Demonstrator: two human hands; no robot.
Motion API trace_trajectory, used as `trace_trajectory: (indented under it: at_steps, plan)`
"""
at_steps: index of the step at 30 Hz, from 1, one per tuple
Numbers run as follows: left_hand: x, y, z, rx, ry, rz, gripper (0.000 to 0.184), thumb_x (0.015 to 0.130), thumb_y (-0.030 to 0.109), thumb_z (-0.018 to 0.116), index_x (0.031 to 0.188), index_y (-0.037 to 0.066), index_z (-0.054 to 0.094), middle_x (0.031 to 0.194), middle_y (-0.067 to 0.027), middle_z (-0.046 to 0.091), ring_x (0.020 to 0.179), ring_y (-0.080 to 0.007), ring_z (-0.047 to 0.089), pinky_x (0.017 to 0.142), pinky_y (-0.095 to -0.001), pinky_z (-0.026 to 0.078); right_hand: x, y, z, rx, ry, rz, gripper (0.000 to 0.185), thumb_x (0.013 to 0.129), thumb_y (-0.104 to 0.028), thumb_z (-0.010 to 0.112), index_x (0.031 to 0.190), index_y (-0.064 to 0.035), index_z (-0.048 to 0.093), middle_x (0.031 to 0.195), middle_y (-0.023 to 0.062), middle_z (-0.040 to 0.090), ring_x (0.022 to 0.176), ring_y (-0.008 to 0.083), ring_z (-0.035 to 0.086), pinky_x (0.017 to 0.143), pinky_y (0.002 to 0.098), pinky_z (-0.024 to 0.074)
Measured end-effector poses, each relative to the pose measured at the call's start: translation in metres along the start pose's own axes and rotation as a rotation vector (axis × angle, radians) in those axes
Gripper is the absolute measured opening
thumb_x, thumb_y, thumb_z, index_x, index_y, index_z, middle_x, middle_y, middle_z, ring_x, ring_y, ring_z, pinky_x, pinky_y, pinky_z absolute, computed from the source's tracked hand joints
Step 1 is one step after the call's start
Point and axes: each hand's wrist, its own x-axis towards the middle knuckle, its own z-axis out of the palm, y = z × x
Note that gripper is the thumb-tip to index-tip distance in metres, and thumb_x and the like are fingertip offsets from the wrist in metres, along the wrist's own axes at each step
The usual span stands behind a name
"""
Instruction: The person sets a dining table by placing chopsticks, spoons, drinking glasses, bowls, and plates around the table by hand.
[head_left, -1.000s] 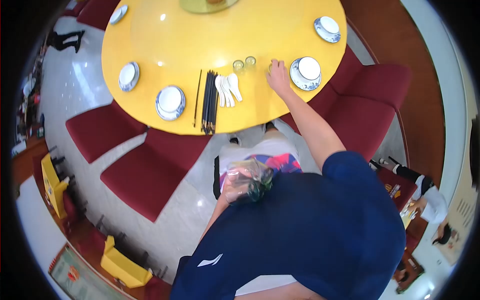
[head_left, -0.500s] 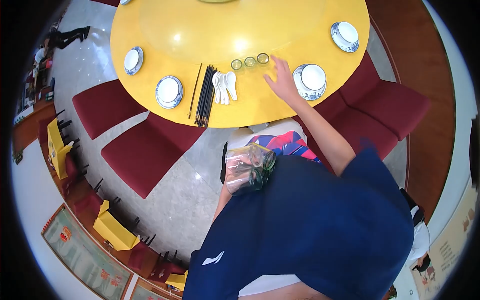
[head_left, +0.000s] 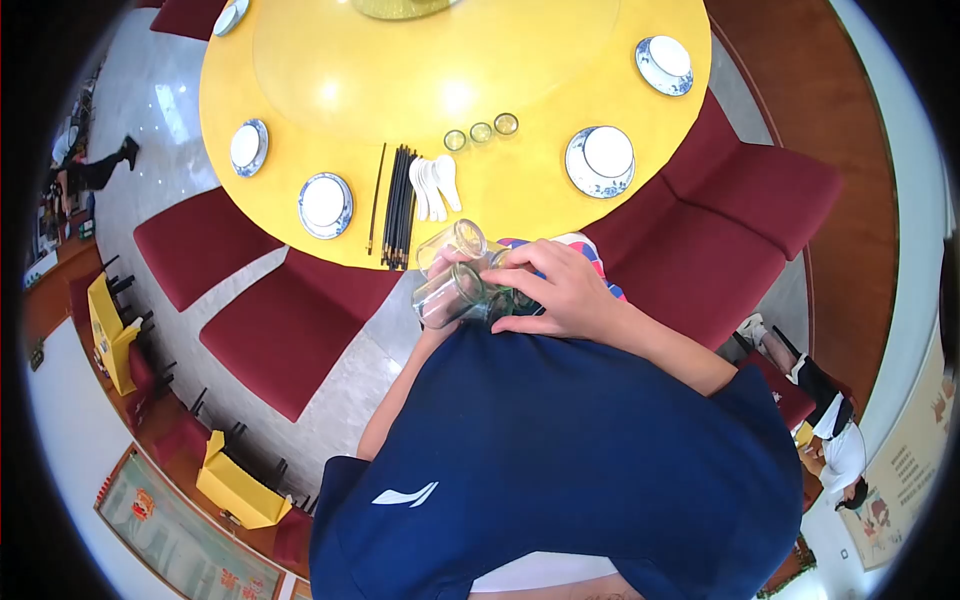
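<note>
Against my body, my left hand [head_left: 437, 334], partly hidden behind the glass, holds a cluster of clear drinking glasses [head_left: 443, 300]. My right hand [head_left: 567, 290] reaches into the same cluster from the right, its fingers and thumb closed around a glass on that side. Three small glasses [head_left: 481, 132] stand in a slanting row on the yellow round table [head_left: 520, 190]. Nearer the table edge lie several white spoons [head_left: 432, 188], side by side. A bundle of black chopsticks [head_left: 400, 210] lies left of them, with a single chopstick [head_left: 377, 200] apart from it.
Bowls on blue-patterned plates, such as the right one [head_left: 600, 160] and the left one [head_left: 326, 206], sit around the table. A glass turntable [head_left: 400, 90] covers its middle. Dark red chairs [head_left: 300, 335] surround it. A person [head_left: 840, 455] is at the lower right.
My right hand has come back from beside the small glasses on the table to the held glasses. The held glasses have tilted, and the view has shifted slightly.
</note>
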Motion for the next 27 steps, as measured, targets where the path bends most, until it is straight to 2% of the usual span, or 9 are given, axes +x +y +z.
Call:
trace_trajectory:
  at_steps: [5, 9, 10, 15, 17, 19, 21, 26, 27]
  plan:
    - [0.015, 0.003, -0.005, -0.174, -0.052, -0.042, 0.03, 0.08, 0.018, 0.061, 0.105, 0.008, 0.048, 0.101, -0.0092, 0.058, 0.094, -0.0191, 0.058, 0.082, -0.0314, 0.048, 0.003, -0.001, 0.004, -0.038, 0.048, 0.011, 0.051, 0.066, -0.033, 0.08, 0.107, -0.0081, 0.061, 0.095, 0.0069, 0.054, 0.079, 0.0221, 0.057, 0.065, 0.0325, 0.047]
    - [0.013, 0.012, 0.015, -0.202, 0.296, -0.166, 0.033, 0.087, 0.021, 0.053, 0.116, 0.006, 0.048, 0.103, -0.0091, 0.058, 0.095, -0.0202, 0.057, 0.083, -0.0325, 0.047, 0.009, 0.001, 0.017, 0.009, 0.031, 0.121, 0.048, 0.065, -0.028, 0.08, 0.104, -0.0074, 0.06, 0.096, 0.0076, 0.056, 0.083, 0.0233, 0.058, 0.067, 0.032, 0.0473]
    - [0.013, 0.009, 0.007, -0.172, 0.256, -0.164, 0.036, 0.089, 0.023, 0.051, 0.119, 0.005, 0.049, 0.107, -0.0091, 0.057, 0.096, -0.0199, 0.057, 0.083, -0.0329, 0.047, 0.009, 0.003, 0.019, -0.002, 0.015, 0.144, 0.047, 0.065, -0.026, 0.08, 0.103, -0.007, 0.06, 0.097, 0.0075, 0.056, 0.085, 0.0236, 0.058, 0.067, 0.0318, 0.0474]
    - [0.019, 0.01, 0.005, -0.24, 0.266, -0.111, 0.036, 0.088, 0.024, 0.054, 0.119, 0.005, 0.052, 0.11, -0.0093, 0.059, 0.099, -0.0216, 0.058, 0.086, -0.0364, 0.047, 0.023, 0.01, -0.002, 0.057, 0.019, 0.066, 0.047, 0.063, -0.022, 0.08, 0.102, -0.0067, 0.059, 0.098, 0.0058, 0.059, 0.085, 0.0217, 0.059, 0.069, 0.0299, 0.0474]
    - [0.028, 0.017, 0.012, -0.383, 0.267, -0.088, 0.036, 0.089, 0.023, 0.057, 0.121, 0.007, 0.052, 0.112, -0.0098, 0.06, 0.103, -0.0231, 0.059, 0.088, -0.0396, 0.05, 0.027, 0.017, -0.02, 0.222, 0.183, 0.239, 0.047, 0.064, -0.024, 0.081, 0.102, -0.0062, 0.059, 0.095, 0.006, 0.063, 0.081, 0.0187, 0.061, 0.068, 0.0295, 0.0484]
    - [0.023, 0.009, -0.018, -0.431, 0.187, -0.064, 0.035, 0.09, 0.022, 0.059, 0.122, 0.009, 0.052, 0.115, -0.0101, 0.06, 0.105, -0.0231, 0.059, 0.087, -0.0432, 0.053, 0.035, 0.052, -0.033, 0.068, 0.351, 0.374, 0.049, 0.066, -0.028, 0.081, 0.102, -0.0039, 0.059, 0.093, 0.0077, 0.066, 0.077, 0.0161, 0.062, 0.066, 0.0298, 0.0501]
    - [0.016, 0.003, -0.037, -0.51, 0.185, -0.053, 0.04, 0.092, 0.024, 0.058, 0.127, 0.008, 0.048, 0.117, -0.0088, 0.06, 0.107, -0.0219, 0.058, 0.093, -0.0436, 0.049, 0.048, 0.109, -0.039, -0.011, 0.424, 0.529, 0.045, 0.068, -0.021, 0.078, 0.103, -0.0002, 0.059, 0.091, 0.0087, 0.066, 0.08, 0.0143, 0.063, 0.072, 0.0287, 0.0505]
    - [0.002, -0.001, -0.045, -0.711, 0.147, -0.075, 0.036, 0.093, 0.021, 0.058, 0.126, 0.009, 0.05, 0.118, -0.0093, 0.06, 0.109, -0.0225, 0.058, 0.095, -0.0416, 0.048, 0.046, 0.264, -0.001, -0.333, 0.212, 0.633, 0.048, 0.071, -0.029, 0.074, 0.105, 0.0015, 0.059, 0.099, 0.0175, 0.066, 0.093, 0.032, 0.063, 0.08, 0.0385, 0.0513]
    - [0.002, 0.001, -0.036, -0.623, 0.195, -0.007, 0.038, 0.091, 0.019, 0.061, 0.126, 0.008, 0.048, 0.117, -0.0091, 0.059, 0.106, -0.0213, 0.059, 0.087, -0.0381, 0.053, 0.044, 0.281, 0.008, -0.326, 0.125, 0.682, 0.047, 0.071, -0.028, 0.073, 0.105, 0.0016, 0.059, 0.101, 0.0186, 0.065, 0.096, 0.0331, 0.062, 0.083, 0.0397, 0.0504]
